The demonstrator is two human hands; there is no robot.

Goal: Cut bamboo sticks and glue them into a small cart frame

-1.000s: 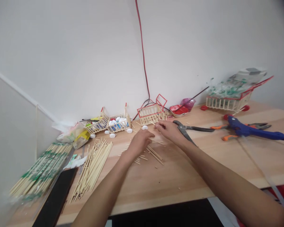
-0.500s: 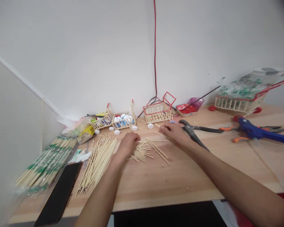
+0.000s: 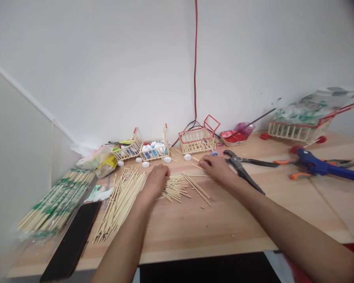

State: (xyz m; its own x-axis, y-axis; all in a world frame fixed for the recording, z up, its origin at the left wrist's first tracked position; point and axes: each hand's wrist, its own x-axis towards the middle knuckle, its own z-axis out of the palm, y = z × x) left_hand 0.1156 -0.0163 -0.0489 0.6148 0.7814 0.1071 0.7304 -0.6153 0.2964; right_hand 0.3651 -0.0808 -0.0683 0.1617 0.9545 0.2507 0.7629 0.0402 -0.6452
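Note:
My left hand rests knuckles-up on the wooden table, fingers curled down onto a heap of short cut bamboo sticks; what its fingertips hold is hidden. My right hand lies further right, fingers curled over a thin stick near a small white cap. Long bamboo sticks lie in a pile left of my left hand. A small stick cart with a red frame stands just beyond both hands.
Pliers lie right of my right hand, a blue glue gun further right. Packed chopsticks and a black phone lie at the left edge. More stick carts, a red paint dish and a red cable stand by the wall.
My left hand has drawn back left from the right hand onto the heap of short sticks. The right hand has settled lower on the table. The view has shifted slightly.

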